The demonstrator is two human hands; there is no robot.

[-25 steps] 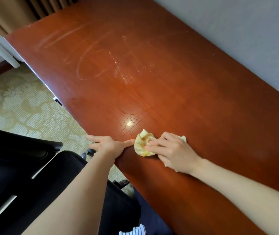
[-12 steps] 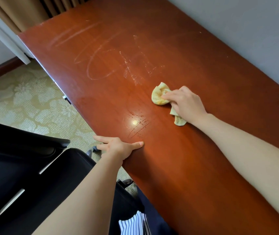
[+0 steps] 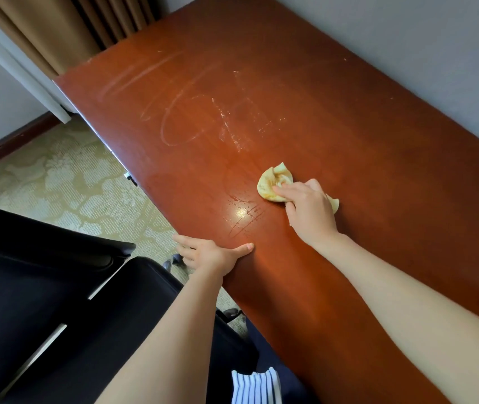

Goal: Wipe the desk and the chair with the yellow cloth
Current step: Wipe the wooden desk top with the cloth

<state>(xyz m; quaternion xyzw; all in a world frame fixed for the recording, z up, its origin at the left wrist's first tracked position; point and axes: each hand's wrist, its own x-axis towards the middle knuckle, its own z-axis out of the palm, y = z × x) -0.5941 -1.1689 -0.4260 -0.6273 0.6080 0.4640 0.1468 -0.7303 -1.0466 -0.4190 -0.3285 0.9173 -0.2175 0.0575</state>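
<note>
A long red-brown desk [image 3: 363, 158] fills my feed, running away along a grey wall [image 3: 407, 39], with patterned carpet [image 3: 57, 176] to its left. Nearest the camera I see a strip of blue-and-white striped fabric [image 3: 255, 386] at the bottom edge. Beside it is the black chair [image 3: 43, 287], which stands just off the desk's near edge on the left. Further in, the left hand [image 3: 212, 255] rests on that edge. Its thumb lies flat on the desktop, and its fingers are straight and a little spread past the rim, holding nothing. Beyond it, past a bright glare spot [image 3: 241, 212] crossed by fine scratches, the right hand [image 3: 309, 208] lies palm-down on the yellow cloth [image 3: 273, 182]. Its fingers curl round the bunched fabric and press it to the wood. The cloth sits about mid-desk and shows on both sides of the hand. Farther on, pale curved smears [image 3: 203, 118] mark the top, and brown curtains [image 3: 57, 30] hang at the far end.
</note>
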